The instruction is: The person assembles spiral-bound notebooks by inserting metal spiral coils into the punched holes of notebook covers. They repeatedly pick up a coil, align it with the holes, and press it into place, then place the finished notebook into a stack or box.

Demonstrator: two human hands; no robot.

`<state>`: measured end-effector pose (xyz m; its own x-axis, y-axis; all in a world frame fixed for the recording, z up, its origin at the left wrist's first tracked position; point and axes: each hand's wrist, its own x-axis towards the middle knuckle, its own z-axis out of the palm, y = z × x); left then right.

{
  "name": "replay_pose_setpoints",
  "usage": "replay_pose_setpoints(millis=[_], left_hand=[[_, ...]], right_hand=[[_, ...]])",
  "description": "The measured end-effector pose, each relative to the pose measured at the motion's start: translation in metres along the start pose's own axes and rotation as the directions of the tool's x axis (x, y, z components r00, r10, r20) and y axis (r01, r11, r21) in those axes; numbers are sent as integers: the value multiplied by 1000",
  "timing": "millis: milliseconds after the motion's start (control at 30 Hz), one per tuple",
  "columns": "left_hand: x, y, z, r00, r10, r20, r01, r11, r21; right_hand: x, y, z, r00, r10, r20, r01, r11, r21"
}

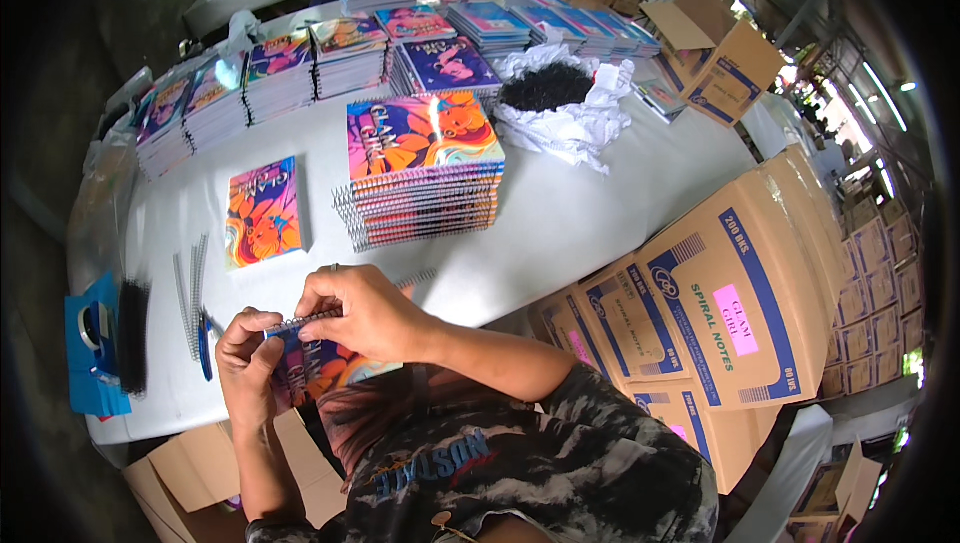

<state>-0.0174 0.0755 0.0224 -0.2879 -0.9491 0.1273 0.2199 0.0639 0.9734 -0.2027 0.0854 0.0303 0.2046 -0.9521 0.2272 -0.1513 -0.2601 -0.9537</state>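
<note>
Close to my body, a colourful notebook is held with its top edge tilted up, and a wire spiral runs along that edge. My left hand grips the notebook's left corner, thumb on the cover. Fingers of my right hand are closed in a pinch at the wire, partly hiding it. Beyond my hands lies a single notebook with no wire visible on it. A tall stack of spiral notebooks stands to its right. Loose wire spirals and a blue-handled tool lie left of my hands.
More notebook stacks line the far side of the white table. Crumpled white paper holds a black tangled heap. Cardboard boxes are piled at the right. A tape roll sits on blue material at the left edge.
</note>
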Motion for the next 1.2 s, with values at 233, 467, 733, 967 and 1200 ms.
replay_pose_setpoints(millis=[233, 467, 733, 967, 1200], left_hand=[[25, -3, -8, 991, -30, 128, -3, 967, 255], [61, 25, 16, 818, 574, -37, -408, 623, 667], [183, 9, 114, 878, 456, -144, -329, 795, 509], [185, -73, 109, 817, 575, -37, -57, 144, 988], [150, -99, -56, 960, 175, 219, -248, 166, 954]], right_hand=[[-8, 6, 14, 959, -270, -81, 237, 928, -286], [6, -15, -46, 642, -173, -747, 505, 829, 242], [32, 44, -136, 207, -265, -942, 350, 919, -182], [13, 128, -148, 440, -191, -878, 209, 972, -107], [-19, 103, -111, 279, -432, -857, 160, 901, -403]])
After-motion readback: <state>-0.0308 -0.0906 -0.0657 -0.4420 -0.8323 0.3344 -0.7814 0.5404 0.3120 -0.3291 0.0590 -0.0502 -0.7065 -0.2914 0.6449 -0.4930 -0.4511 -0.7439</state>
